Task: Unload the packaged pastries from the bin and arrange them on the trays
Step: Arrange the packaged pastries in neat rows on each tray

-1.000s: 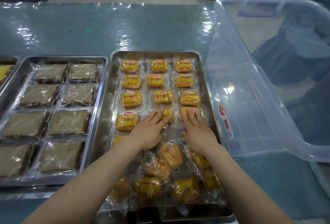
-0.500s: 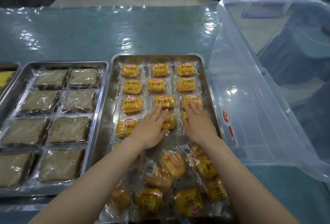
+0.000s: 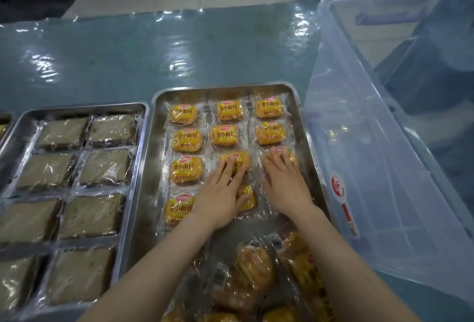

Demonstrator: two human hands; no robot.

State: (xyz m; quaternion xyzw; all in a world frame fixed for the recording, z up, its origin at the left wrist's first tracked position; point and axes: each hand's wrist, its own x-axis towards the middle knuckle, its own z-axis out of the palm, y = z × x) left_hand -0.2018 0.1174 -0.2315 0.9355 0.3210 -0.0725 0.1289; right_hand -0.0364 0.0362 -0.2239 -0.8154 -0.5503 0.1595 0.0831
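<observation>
- The left hand point(image 3: 220, 194) lies flat, fingers straight and a little spread, pressing on the yellow pastry packets point(image 3: 186, 139) in the middle column of the steel tray point(image 3: 147, 193); its fingertips reach the third-row packet point(image 3: 242, 158) at 12 o'clock from the palm.
- The right hand point(image 3: 283, 184) lies flat just beside it at 3 o'clock, fingers straight, covering the third-row packet of the right column. Neither grip curls round anything.
- Neat rows of packets fill the tray's far half, toward 12 o'clock; a loose heap of packets point(image 3: 252, 273) sits at its near end, toward 6 o'clock, between the forearms.
- A second tray point(image 3: 77, 109), at 9 o'clock, holds brown wrapped slices point(image 3: 92, 216) in two columns.
- The clear plastic bin point(image 3: 384, 167) stands at 3 o'clock, just beside the steel tray, on the desk point(image 3: 154, 59) with its shiny blue-green cover.
</observation>
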